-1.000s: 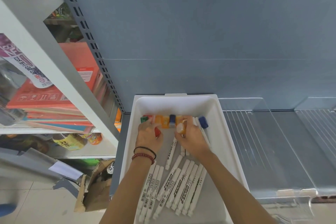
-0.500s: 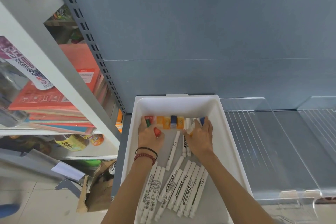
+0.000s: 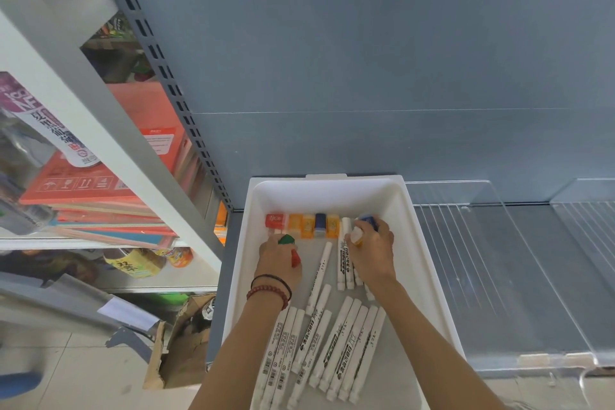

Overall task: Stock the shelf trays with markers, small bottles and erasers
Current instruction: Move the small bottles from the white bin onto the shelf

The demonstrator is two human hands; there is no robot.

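Nearest in the white tray [image 3: 429, 276], the markers [image 3: 336, 349] lie in rows. Mid-tray, the left hand [image 3: 279, 260] grips the green- and red-capped bottles [image 3: 287, 239], and the right hand [image 3: 372, 253] has its fingers [image 3: 384, 231] clamped on the orange-tipped bottle [image 3: 356, 236]. Each bottle is best set upright, snug beside the erasers [image 3: 306, 225] lining the tray's far wall.

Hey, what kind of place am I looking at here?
Probably a stationery or general shop: slotted metal shelving, clear shelf dividers, and a white tray of markers and erasers being stocked.
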